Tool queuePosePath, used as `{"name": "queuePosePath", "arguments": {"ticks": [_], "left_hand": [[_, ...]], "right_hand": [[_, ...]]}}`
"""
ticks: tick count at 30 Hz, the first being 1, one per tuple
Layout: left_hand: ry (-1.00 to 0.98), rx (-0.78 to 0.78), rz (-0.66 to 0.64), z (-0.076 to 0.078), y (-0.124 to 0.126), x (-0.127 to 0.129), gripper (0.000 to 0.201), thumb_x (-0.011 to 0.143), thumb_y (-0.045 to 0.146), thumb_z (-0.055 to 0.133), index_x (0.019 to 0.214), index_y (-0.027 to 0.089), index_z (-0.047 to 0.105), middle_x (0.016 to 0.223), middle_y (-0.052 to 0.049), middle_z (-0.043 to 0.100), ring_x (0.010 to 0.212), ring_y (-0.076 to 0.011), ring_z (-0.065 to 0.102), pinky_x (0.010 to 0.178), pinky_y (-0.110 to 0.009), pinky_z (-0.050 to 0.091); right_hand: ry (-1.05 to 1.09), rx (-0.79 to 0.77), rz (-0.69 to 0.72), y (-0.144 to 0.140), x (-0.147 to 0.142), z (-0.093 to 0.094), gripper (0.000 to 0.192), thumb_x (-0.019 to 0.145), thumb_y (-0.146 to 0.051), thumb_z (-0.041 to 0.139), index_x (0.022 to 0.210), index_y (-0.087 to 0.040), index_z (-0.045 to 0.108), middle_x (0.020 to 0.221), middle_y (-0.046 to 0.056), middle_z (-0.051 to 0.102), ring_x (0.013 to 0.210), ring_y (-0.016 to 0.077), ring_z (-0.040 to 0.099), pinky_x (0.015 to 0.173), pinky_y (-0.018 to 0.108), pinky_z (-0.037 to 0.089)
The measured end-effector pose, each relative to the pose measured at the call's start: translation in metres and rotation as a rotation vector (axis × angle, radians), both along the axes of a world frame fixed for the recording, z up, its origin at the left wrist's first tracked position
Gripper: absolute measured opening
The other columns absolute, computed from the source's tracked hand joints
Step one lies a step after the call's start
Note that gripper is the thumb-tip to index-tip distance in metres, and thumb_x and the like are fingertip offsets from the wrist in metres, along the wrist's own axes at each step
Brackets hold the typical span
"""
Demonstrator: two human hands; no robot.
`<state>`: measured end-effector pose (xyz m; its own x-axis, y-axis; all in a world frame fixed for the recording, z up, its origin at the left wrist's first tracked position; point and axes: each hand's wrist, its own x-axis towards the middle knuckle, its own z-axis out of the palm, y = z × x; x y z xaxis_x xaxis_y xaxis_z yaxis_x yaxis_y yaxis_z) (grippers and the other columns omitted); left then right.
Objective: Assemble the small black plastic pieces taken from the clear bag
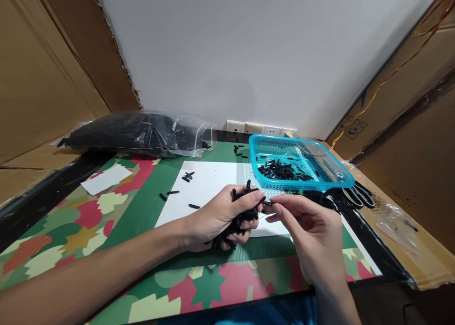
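Observation:
My left hand (227,216) is closed around a bunch of small black strips (245,214), with ends poking out above the thumb and below the fingers. Beside it, my right hand (309,225) pinches one thin black piece (267,203) between thumb and forefinger, close to the bunch. Whether that piece is apart from the bunch I cannot tell. Both hands are over a white sheet (209,178). A blue plastic basket (302,185) behind them holds a heap of short black pieces (280,169).
A large clear zip bag (142,133) full of black material lies at the back left. Loose black pieces (188,176) are scattered on the sheet. Black-handled scissors (359,194) rest right of the basket, near a small plastic bag (396,228). Cardboard walls (408,126) stand on both sides.

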<state>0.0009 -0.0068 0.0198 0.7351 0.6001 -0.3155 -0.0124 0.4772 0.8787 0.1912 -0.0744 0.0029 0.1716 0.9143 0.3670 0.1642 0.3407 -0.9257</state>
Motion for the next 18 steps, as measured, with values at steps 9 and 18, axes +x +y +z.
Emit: {"name": "queuePosePath", "arguments": {"ticks": [9,18], "left_hand": [[0.009,0.000,-0.026,0.0000,-0.0008,-0.0003,0.046,0.094,0.066,0.065,0.090,0.023,0.051,0.062,0.008,0.044,0.041,-0.0058,0.037,0.032,-0.013,0.022],[-0.059,0.032,-0.036,-0.0029,-0.0026,-0.0001,0.043,0.097,0.062,0.064,0.089,0.023,0.048,0.060,0.009,0.042,0.042,-0.0041,0.031,0.037,-0.013,0.024]], "right_hand": [[0.078,0.040,0.004,-0.0006,-0.0030,0.0030,0.005,0.093,-0.023,0.080,0.097,-0.021,0.080,0.082,0.002,0.084,0.067,0.0178,0.081,0.064,0.025,0.070],[0.098,0.006,0.049,0.0001,-0.0021,0.0035,0.009,0.092,-0.022,0.080,0.101,-0.021,0.079,0.089,0.003,0.084,0.068,0.0183,0.081,0.063,0.026,0.070]]}}
